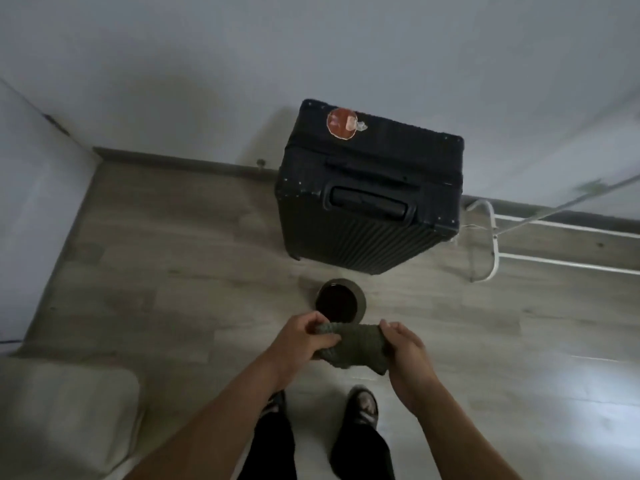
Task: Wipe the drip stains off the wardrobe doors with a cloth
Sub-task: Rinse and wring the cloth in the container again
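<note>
Now the left hand [304,341] and the right hand [405,348] each grip one end of the cloth [349,348], fingers curled round it, so it hangs bunched between them in the air. I think this is wringing or folding, because a bowl [341,301] of dark liquid stands on the floor [173,271] just beyond the hands, probably to wet the cloth and catch drops. A suitcase [370,202] stands farther beyond. Which white panel is a wardrobe door I cannot tell; no stain shows.
</note>
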`<state>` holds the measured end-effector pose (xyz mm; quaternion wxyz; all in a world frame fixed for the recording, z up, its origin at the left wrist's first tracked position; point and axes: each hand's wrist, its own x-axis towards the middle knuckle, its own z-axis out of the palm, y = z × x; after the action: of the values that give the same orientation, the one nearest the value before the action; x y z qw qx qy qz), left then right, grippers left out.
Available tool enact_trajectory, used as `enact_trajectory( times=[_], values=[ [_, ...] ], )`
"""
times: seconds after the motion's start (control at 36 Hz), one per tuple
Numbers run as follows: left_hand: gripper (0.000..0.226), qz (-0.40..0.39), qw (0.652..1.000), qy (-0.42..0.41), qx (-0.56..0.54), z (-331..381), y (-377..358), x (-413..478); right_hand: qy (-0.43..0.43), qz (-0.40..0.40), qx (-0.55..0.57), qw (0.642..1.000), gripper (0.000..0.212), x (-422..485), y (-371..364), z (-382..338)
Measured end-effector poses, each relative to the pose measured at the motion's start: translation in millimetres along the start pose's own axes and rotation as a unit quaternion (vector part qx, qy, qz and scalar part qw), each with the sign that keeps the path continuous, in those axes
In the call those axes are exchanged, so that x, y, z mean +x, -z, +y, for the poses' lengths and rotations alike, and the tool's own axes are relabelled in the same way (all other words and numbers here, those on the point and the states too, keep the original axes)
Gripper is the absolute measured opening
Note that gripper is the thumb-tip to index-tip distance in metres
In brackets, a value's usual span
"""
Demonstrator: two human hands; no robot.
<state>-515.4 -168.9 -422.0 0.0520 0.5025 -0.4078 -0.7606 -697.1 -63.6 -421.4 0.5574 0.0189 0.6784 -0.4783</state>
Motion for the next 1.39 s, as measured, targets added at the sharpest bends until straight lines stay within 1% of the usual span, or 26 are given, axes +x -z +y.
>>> enact_trajectory(
  times=[0.08, 0.14, 0.19, 0.22, 0.25, 0.28, 0.31, 0.33, 0.39, 0.44, 0.47, 0.53, 0.61, 0.67, 0.75, 0.83, 0.86, 0.92, 0.97, 1.0, 1.06, 1.14, 1.22, 1.28, 1.33, 1.39],
  values=[
    [0.01, 0.027, 0.999, 0.017, -0.002, -24.5, 5.6, 62.7, -0.02, 0.033, -0.049, 0.998, 0.025, 71.4, -2.0, 10.0],
    [0.011, 0.047, 0.999, 0.02, -0.017, -48.4, 8.5, 112.2, -0.082, 0.012, -0.044, 0.996, 0.03, 124.8, 0.8, 24.7],
    [0.01, 0.07, 0.997, 0.024, -0.035, -61.1, 7.5, 147.1, -0.162, -0.055, -0.024, 0.985, 0.041, 154.9, 2.3, 32.6],
    [0.009, 0.087, 0.995, 0.028, -0.046, -74.9, 6.6, 172.0, -0.183, -0.104, -0.027, 0.977, 0.041, 177.8, 5.1, 45.0],
    [0.009, 0.098, 0.993, 0.022, -0.057, -80.0, 6.2, 187.0, -0.184, -0.144, -0.037, 0.972, 0.037, 189.6, 5.9, 49.0],
    [0.009, 0.111, 0.992, 0.022, -0.058, -89.4, 3.8, 208.4, -0.182, -0.159, -0.05, 0.969, 0.035, 210.3, 8.2, 57.7],
    [0.01, 0.13, 0.99, 0.016, -0.058, -104.0, 2.7, 231.8, -0.17, -0.151, -0.073, 0.971, 0.035, 231.6, 10.6, 66.9],
    [0.01, 0.147, 0.988, 0.014, -0.051, -107.5, 2.0, 242.4, -0.145, -0.116, -0.106, 0.977, 0.034, 245.3, 9.0, 71.1],
    [0.005, 0.188, 0.979, 0.019, -0.079, -135.4, 2.1, 280.5, -0.057, -0.004, -0.219, 0.974, 0.03, 292.5, 8.6, 90.5],
    [0.005, 0.239, 0.963, 0.032, -0.12, -165.8, 8.3, 317.6, 0.047, 0.077, -0.377, 0.922, 0.029, 335.6, 2.8, 110.1],
    [0.005, 0.265, 0.954, 0.036, -0.133, -180.7, 12.4, 333.3, 0.082, 0.08, -0.441, 0.89, 0.031, 356.2, -0.1, 123.2],
    [0.007, 0.306, 0.939, 0.033, -0.15, -197.5, 20.8, 353.5, 0.128, 0.041, -0.541, 0.831, 0.036, 390.9, -2.7, 146.2],
    [0.008, 0.34, 0.928, 0.017, -0.153, -221.9, 34.8, 378.4, 0.175, -0.023, -0.689, 0.703, 0.039, 448.8, -5.8, 193.8],
    [0.015, 0.338, 0.929, 0.015, -0.146, -236.2, 43.0, 385.6, 0.197, -0.045, -0.747, 0.633, 0.046, 477.3, -6.0, 218.7],
    [0.015, 0.33, 0.932, -0.001, -0.15, -257.2, 53.2, 387.0, 0.191, -0.068, -0.802, 0.562, 0.049, 506.5, -6.0, 250.5],
    [0.011, 0.322, 0.934, -0.006, -0.156, -274.3, 61.0, 390.9, 0.178, -0.064, -0.851, 0.489, 0.037, 526.7, -8.9, 273.8],
    [0.011, 0.322, 0.933, -0.006, -0.158, -279.7, 62.5, 393.1, 0.161, -0.061, -0.864, 0.474, 0.032, 532.3, -10.1, 280.9],
    [0.01, 0.318, 0.934, -0.008, -0.163, -286.4, 61.9, 394.7, 0.109, -0.063, -0.865, 0.486, 0.029, 542.2, -7.3, 293.2],
    [0.011, 0.31, 0.937, -0.011, -0.159, -291.1, 60.0, 395.6, 0.05, -0.077, -0.854, 0.512, 0.031, 548.8, -3.4, 300.1],
    [0.011, 0.306, 0.939, -0.013, -0.156, -292.4, 58.3, 395.3, 0.028, -0.089, -0.84, 0.534, 0.032, 551.6, -0.9, 302.0],
    [0.011, 0.303, 0.941, -0.02, -0.148, -292.4, 53.4, 392.2, 0.004, -0.105, -0.796, 0.597, 0.034, 551.5, 3.1, 298.7],
    [0.015, 0.302, 0.943, -0.029, -0.139, -286.1, 45.0, 385.9, 0.006, -0.103, -0.708, 0.699, 0.033, 540.9, 9.4, 285.5],
    [0.016, 0.297, 0.947, -0.028, -0.123, -273.0, 34.5, 379.9, 0.013, -0.08, -0.594, 0.801, 0.023, 510.8, 16.6, 258.2],
    [0.015, 0.291, 0.949, -0.022, -0.116, -263.3, 26.4, 377.7, 0.017, -0.075, -0.518, 0.852, 0.017, 486.6, 23.8, 236.6],
    [0.019, 0.278, 0.952, -0.012, -0.125, -256.1, 18.6, 378.6, 0.013, -0.074, -0.442, 0.894, 0.021, 459.1, 31.5, 215.2],
    [0.029, 0.254, 0.957, -0.007, -0.14, -248.0, 12.2, 380.8, 0.005, -0.08, -0.337, 0.938, 0.025, 435.8, 38.6, 200.0]
  ],
)
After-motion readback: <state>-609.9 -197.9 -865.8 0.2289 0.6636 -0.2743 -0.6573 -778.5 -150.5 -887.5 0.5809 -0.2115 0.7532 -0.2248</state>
